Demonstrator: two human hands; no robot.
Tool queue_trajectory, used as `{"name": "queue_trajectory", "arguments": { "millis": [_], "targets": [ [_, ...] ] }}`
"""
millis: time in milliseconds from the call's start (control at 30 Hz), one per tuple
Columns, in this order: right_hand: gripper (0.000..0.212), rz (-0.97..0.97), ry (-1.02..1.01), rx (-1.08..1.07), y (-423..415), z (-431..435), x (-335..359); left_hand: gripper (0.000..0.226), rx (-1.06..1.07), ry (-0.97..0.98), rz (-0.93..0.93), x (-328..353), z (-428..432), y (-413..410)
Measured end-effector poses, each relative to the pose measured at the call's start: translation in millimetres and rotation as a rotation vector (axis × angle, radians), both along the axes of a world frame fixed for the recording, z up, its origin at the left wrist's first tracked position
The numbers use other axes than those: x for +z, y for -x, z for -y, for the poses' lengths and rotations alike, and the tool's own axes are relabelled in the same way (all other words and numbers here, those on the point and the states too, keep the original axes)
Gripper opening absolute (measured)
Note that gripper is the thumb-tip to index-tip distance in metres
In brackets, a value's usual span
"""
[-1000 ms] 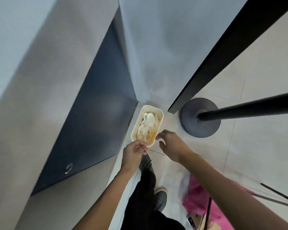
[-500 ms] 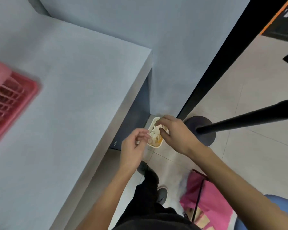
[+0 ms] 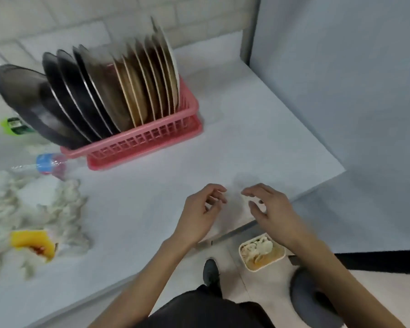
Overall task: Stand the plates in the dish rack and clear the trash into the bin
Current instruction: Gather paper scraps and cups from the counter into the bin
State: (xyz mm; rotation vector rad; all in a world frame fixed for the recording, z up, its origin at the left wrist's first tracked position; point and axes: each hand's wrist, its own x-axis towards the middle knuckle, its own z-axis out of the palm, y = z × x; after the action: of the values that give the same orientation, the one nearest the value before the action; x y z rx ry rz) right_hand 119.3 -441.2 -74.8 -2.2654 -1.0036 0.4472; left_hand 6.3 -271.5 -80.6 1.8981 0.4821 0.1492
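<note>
- Both hands hover side by side over the near corner of the white table (image 3: pixel 223 150), palms turned in toward each other, close but not touching.
- The left hand (image 3: pixel 199 214) has its fingers loosely curled and holds nothing.
- The right hand (image 3: pixel 272 211) is the same: fingers spread and bent, thumb out, nothing in its grasp.
- Up at ten o'clock from the hands sits the pink dish rack (image 3: pixel 152 138), packed with a row of plates (image 3: pixel 104 91) standing on edge. The dark ones are on the left and the tan ones on the right, all leaning left.
- At the row's far left a big dark plate (image 3: pixel 21 95) tips well out past the end of the rack.
- Down at five o'clock from the hands, on the floor just off the table's corner, is the cream bin (image 3: pixel 266 265). White scraps and something orange lie inside it, and the right forearm crosses its right edge.
- Trash lies on the table out at nine o'clock: crumpled white paper (image 3: pixel 45 209) with a yellow wrapper (image 3: pixel 31 242) lying among it.
- Above the paper lies a clear bottle (image 3: pixel 45 163) with a blue band, just beside the rack's near-left corner.
- A green item (image 3: pixel 13 125), too blurred to tell, sits at the left edge by the big plate.
</note>
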Motion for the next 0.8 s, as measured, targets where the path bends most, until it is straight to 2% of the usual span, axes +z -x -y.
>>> {"name": "queue_trajectory", "arguments": {
  "millis": [200, 500, 800],
  "targets": [
    [0.027, -0.03, -0.047, 0.287, 8.9, -53.4, -3.6, 0.028, 0.309, -0.053, -0.025, 6.6, -23.9, 51.0],
    [0.023, -0.086, -0.022, 0.648, 45.7, -87.9, -1.6, 0.03, 0.702, -0.053, -0.074, 9.7, 9.8, 136.8],
    [0.023, -0.078, -0.055, 0.834, 114.6, -118.1, 10.1, 0.023, 0.894, -0.067, -0.076, 22.0, 13.1, 211.9]
  ]
}}
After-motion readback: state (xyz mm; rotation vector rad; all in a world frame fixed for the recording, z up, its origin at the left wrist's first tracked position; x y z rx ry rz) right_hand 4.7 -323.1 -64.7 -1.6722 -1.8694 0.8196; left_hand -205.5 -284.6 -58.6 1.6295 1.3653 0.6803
